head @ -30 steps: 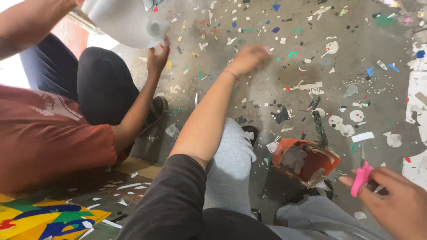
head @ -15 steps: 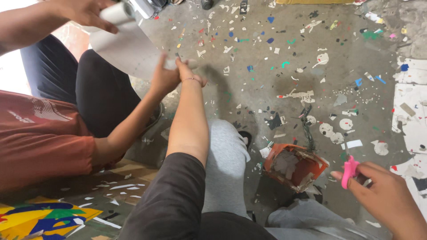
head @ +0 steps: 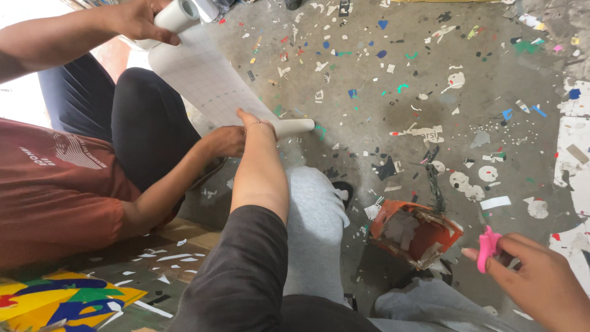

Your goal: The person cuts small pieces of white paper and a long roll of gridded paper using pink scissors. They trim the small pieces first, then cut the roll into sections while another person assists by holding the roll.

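A grey concrete floor (head: 430,74), flecked with coloured paper scraps, fills the view. At eleven o'clock a white gridded sheet (head: 206,80) unrolls from a roll (head: 178,13) gripped by a co-worker's hand (head: 138,18); their other hand (head: 227,140) holds the sheet's lower edge. The left hand (head: 253,123) rests on that sheet near its curled end; its fingers are hidden, so I cannot tell their spread. At five o'clock lies a torn orange box (head: 415,230). At four o'clock, the right hand (head: 534,283) has its fingers closed around a pink tool (head: 488,249).
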